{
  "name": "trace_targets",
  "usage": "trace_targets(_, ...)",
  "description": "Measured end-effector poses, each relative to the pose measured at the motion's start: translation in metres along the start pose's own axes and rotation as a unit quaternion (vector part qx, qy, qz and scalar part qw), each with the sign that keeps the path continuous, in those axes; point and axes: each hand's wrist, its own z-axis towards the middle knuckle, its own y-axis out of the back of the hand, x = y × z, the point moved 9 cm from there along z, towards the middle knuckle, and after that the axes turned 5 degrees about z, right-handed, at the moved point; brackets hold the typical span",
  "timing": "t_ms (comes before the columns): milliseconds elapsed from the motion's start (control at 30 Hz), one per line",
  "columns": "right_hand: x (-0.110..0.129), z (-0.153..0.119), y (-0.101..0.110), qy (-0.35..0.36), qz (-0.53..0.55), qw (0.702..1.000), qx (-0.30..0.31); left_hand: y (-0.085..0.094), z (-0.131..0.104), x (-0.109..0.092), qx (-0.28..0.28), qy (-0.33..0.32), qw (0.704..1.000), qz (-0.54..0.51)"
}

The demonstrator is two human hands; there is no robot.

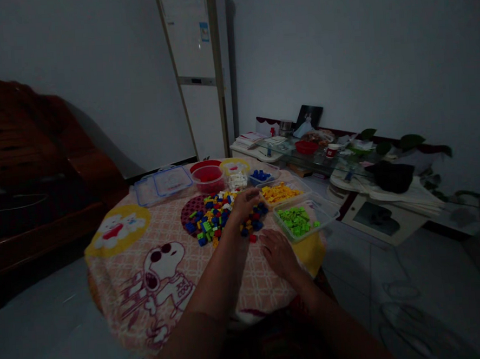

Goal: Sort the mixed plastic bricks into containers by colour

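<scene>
Both my forearms [212, 287] cross the table's near edge [251, 303]; left hand [245, 202] half-curled over the mixed bricks [208, 225], mid-table, can't tell if pinching any. My right [277, 253] lies loosely extended by the green-brick box [297, 219], near right edge. Step looks like reaching at the pile; small pieces call for fingertip pinch.

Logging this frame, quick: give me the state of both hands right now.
Left hand: fingers curled over the mixed bricks; whether they hold one can't be told.
Right hand: loosely open, palm down near the green bricks, nothing seen in it.
</scene>
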Motion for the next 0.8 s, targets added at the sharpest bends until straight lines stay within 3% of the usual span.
trace_targets(100, -0.001, 0.000, 0.000, -0.004, 0.001, 1.000, -0.002, 0.025, -0.005, -0.003, 0.017, 0.032, 0.996, 0.079)
trace_targets(200, 0.000, -0.001, 0.000, -0.001, 0.002, 1.000, -0.006, 0.038, -0.015, -0.008, 0.057, 0.060, 0.969, 0.232)
trace_targets(367, 0.001, -0.001, 0.002, 0.005, 0.000, 1.000, -0.013, 0.021, -0.030, -0.010, 0.178, 0.085, 0.888, 0.415)
trace_targets(467, 0.002, -0.001, 0.002, 0.009, -0.004, 1.000, -0.007, 0.009, -0.034, -0.004, 0.208, 0.113, 0.842, 0.485)
trace_targets(533, 0.002, 0.000, 0.002, 0.010, -0.007, 1.000, -0.005, 0.006, -0.035, 0.001, 0.212, 0.134, 0.828, 0.502)
trace_targets(633, 0.002, -0.001, 0.001, 0.009, -0.008, 1.000, -0.006, 0.007, -0.034, 0.005, 0.202, 0.132, 0.841, 0.485)
trace_targets(800, 0.000, -0.001, 0.000, 0.006, -0.009, 1.000, -0.009, 0.022, -0.031, 0.008, 0.193, 0.115, 0.917, 0.330)
